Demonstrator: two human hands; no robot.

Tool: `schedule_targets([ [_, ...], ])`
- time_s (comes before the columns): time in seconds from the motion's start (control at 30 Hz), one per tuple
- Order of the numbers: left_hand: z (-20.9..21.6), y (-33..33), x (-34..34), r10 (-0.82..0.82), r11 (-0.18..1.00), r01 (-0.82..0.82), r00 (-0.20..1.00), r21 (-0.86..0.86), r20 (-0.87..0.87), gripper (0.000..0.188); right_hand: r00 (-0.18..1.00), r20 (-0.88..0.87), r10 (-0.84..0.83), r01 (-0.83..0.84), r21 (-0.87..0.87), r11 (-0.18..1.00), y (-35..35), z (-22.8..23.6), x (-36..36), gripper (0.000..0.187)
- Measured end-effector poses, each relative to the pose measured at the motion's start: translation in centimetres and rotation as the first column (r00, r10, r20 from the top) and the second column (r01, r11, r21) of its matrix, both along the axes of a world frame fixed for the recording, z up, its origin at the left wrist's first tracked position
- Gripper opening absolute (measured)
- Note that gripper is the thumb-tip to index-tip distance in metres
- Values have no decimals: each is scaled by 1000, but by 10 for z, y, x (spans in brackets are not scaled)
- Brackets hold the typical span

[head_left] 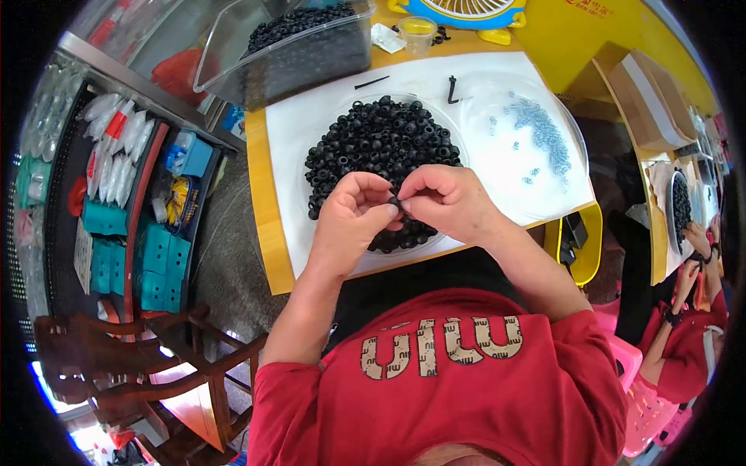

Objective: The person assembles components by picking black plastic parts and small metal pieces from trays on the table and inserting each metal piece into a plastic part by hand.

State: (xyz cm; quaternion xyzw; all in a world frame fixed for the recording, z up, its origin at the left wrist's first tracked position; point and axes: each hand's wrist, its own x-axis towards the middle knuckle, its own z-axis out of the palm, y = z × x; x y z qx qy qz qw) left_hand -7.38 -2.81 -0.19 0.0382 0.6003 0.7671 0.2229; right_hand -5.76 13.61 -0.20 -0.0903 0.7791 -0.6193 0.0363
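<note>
A small black ring-shaped part is pinched at the fingertips of my left hand, with the thumb and index finger closed on it. My right hand meets it from the other side, thumb and index finger pressed together against the part; whatever else lies between those fingertips is too small to make out. Both hands hover over the near side of a heap of similar black parts, which fills a clear round tray. Beside it on the right, a second clear round tray holds a scatter of tiny transparent pieces.
A clear bin of black parts stands at the back left. Two thin black pieces lie on the white sheet, near a plastic cup and a blue fan. A yellow bin sits right, below the table; another person works far right.
</note>
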Motion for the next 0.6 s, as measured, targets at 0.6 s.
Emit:
schedule_targets([
  [0.6,-4,-5,-3,135,991,-135,990,-19,-36,22,987,-161,29,1,183,983,15,0,-6,14],
])
